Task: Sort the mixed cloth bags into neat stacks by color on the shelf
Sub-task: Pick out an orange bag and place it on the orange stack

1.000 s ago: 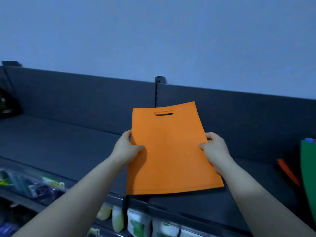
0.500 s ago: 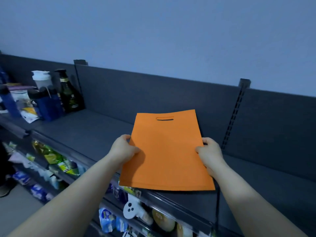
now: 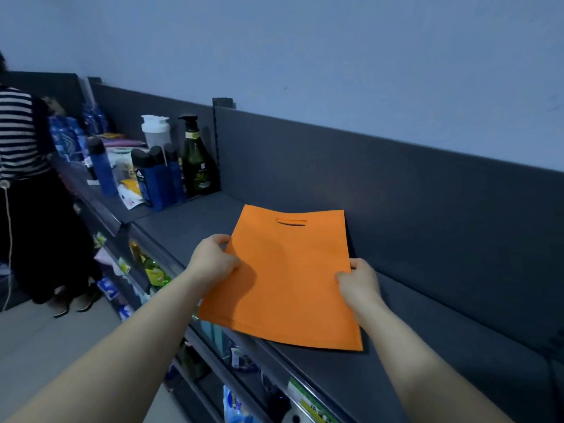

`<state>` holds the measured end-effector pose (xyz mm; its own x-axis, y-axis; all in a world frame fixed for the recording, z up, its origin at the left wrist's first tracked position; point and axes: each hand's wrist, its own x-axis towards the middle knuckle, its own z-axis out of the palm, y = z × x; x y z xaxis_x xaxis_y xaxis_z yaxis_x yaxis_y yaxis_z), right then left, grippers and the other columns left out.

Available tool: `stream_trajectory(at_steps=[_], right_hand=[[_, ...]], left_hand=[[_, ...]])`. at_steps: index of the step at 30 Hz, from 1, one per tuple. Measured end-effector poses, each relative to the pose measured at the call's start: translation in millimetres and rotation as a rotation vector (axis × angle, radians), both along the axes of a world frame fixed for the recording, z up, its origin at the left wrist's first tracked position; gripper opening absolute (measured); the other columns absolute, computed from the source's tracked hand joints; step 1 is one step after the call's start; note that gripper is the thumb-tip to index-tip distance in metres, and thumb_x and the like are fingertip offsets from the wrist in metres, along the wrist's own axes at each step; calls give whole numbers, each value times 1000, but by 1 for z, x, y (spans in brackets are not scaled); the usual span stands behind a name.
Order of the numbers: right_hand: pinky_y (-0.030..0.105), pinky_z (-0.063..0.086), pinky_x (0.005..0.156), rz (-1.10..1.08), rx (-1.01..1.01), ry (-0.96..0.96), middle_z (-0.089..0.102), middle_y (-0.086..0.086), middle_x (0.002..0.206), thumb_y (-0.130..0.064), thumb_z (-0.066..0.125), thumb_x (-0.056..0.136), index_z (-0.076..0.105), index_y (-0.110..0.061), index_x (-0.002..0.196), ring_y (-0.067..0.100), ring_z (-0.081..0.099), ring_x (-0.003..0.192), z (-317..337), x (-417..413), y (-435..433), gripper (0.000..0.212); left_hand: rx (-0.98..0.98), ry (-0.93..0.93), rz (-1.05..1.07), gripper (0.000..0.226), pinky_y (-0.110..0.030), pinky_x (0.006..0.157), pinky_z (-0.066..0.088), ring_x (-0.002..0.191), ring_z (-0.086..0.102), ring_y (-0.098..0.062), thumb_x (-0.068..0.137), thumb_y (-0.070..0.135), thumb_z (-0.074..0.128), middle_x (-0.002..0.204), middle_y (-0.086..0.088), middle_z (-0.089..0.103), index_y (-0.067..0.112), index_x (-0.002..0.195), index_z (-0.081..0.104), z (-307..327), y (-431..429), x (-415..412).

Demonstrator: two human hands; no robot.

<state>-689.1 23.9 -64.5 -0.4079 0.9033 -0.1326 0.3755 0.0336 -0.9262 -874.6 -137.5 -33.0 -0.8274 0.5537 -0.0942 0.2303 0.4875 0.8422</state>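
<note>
Plain pale blue-grey wall above a long dark grey metal shelf with an upright dark back panel; smooth light grey floor at lower left. Lighting dim, bluish.

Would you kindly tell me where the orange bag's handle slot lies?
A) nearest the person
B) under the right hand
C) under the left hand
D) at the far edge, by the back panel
D: the slot sits at the far edge of the bag, by the back panel, clear of the left hand and right hand gripping its sides.
</note>
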Motion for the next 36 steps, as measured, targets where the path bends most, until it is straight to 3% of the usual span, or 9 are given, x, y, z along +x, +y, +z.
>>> stream_trajectory(at_steps=[7,15,20,22,25,28,33,36], right_hand=[[42,58,73,8,56,-54,65,1,91,-10,50,91,55,-19,100,23,66,80,-15,-100,-8,14],[39,56,71,-93,43,-79,63,3,86,-8,54,89,50,-19,88,23,64,80,-28,-209,-38,11],[27,45,54,-150,76,-145,61,3,81,-10,54,86,52,-15,87,18,57,68,-37,-257,-50,6],[27,44,54,-154,82,-192,61,2,82,-11,52,87,53,-16,88,16,58,69,-39,-273,-52,5],[32,51,71,-158,112,-304,60,-1,77,-15,49,88,53,-16,79,15,58,69,-39,-291,-52,10],[39,49,89,-156,155,-434,58,-4,78,-27,52,89,49,-20,79,14,57,73,-42,-302,-50,13],[37,45,87,-114,314,-660,55,-5,91,-48,54,83,50,-21,86,16,57,86,-42,-304,-49,28],[35,42,88,-154,476,-768,53,0,98,-50,52,86,49,-22,87,19,54,93,-37,-295,-44,28]], left_hand=[[-75,132,-27,54,-39,84,50,111,57,-30,85,12,66,132,-9,55,16,136,51,-11,8,-117],[-157,194,-188,51,-39,89,47,116,54,-30,89,11,61,136,-10,52,17,139,48,-23,21,-252],[-190,218,-257,51,-43,98,46,122,50,-31,91,10,57,141,-10,48,17,141,46,-37,35,-310],[-203,242,-269,52,-43,100,45,122,50,-30,91,8,53,140,-10,49,18,141,45,-43,42,-329],[-213,267,-281,52,-43,98,45,120,51,-31,90,6,50,137,-11,50,17,141,45,-51,50,-348],[-254,298,-317,49,-39,91,44,118,51,-31,91,7,47,133,-11,52,15,140,45,-59,55,-362],[-409,563,-399,27,-41,79,47,98,51,-32,87,10,42,112,-10,53,16,108,58,-66,56,-364],[-370,767,-476,23,-35,69,41,95,51,-29,88,13,43,108,-6,56,16,103,61,-56,60,-350]])
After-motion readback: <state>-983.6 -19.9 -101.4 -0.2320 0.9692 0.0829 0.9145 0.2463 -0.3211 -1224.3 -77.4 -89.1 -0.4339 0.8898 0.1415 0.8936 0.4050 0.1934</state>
